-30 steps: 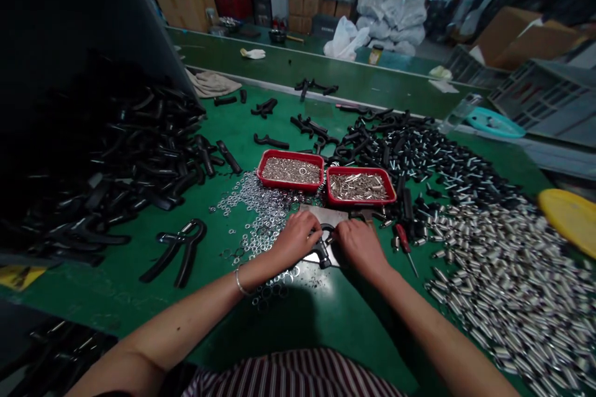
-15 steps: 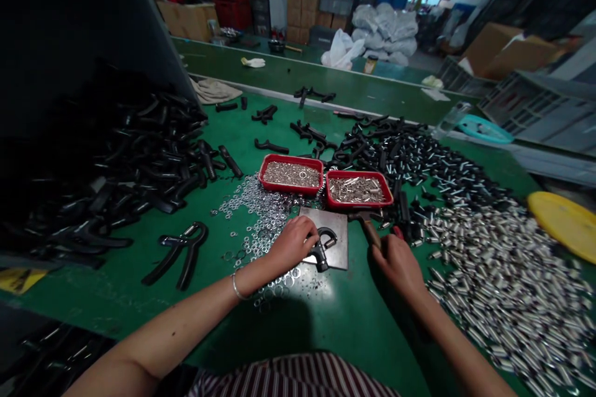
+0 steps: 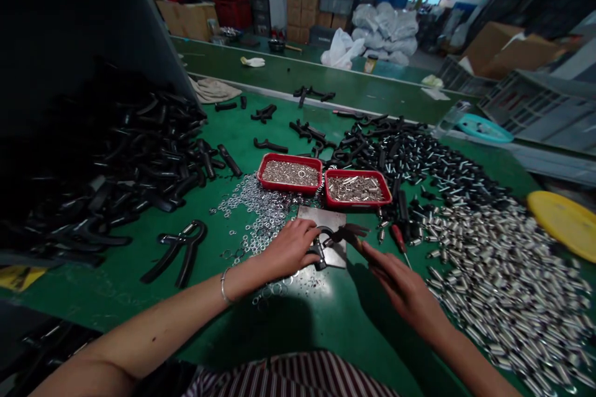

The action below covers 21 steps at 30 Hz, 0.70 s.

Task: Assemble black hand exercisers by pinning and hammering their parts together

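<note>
Clamp (image 3: 319, 255) lies on the metal plate (image 3: 338, 254), which likely gives firm backing. Your left hand (image 3: 289, 247) grips its side, seemingly to steady it; your right hand (image 3: 406, 288) holds the hammer (image 3: 350, 234) beside it, contact unclear. Red trays (image 3: 357, 203) sit just beyond, probably for easy reach.

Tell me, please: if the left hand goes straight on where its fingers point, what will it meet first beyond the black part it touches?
Probably the hammer head, right of the black part; depth is unclear, so the left hand might miss it.
</note>
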Each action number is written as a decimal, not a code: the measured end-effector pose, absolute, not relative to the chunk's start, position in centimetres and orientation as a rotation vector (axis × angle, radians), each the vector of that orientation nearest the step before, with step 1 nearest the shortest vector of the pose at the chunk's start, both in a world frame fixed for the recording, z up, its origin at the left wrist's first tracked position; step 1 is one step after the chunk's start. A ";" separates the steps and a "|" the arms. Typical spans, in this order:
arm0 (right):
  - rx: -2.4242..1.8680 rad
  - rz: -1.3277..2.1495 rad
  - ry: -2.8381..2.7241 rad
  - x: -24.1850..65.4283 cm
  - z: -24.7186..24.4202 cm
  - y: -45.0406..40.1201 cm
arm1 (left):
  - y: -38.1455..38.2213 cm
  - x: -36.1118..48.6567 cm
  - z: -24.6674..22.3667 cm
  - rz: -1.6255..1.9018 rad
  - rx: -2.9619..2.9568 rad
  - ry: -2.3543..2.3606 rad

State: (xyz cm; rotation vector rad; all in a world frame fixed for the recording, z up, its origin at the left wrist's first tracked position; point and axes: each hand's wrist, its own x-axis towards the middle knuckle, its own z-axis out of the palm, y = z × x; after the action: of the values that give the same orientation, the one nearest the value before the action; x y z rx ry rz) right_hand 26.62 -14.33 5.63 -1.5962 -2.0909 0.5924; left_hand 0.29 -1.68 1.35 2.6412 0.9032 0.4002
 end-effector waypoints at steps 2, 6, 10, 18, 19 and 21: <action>-1.521 0.505 -2.020 26.0 6.2 -14.2 | -2.4 0.0 0.9 0.480 2.535 1.000; -1.520 0.523 -2.138 24.9 6.3 -13.4 | -3.0 0.0 0.2 0.543 2.413 1.091; -1.592 0.759 -2.107 25.0 5.3 -13.1 | -3.0 -0.2 0.4 0.490 2.417 1.087; -1.928 0.862 -1.587 29.0 1.8 -16.7 | -0.8 -0.4 2.1 0.456 2.101 0.956; -1.949 0.739 -1.663 30.0 1.6 -16.5 | -0.2 -0.5 2.4 0.470 2.036 0.960; -2.019 0.434 -1.807 32.2 1.1 -15.3 | 0.8 -0.6 2.7 0.529 2.045 1.055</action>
State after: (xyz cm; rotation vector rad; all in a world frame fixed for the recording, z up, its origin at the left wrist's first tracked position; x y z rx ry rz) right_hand 32.18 -15.29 1.08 -2.0194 -1.8070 0.4341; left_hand -0.64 0.82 2.74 2.0451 1.0547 0.5294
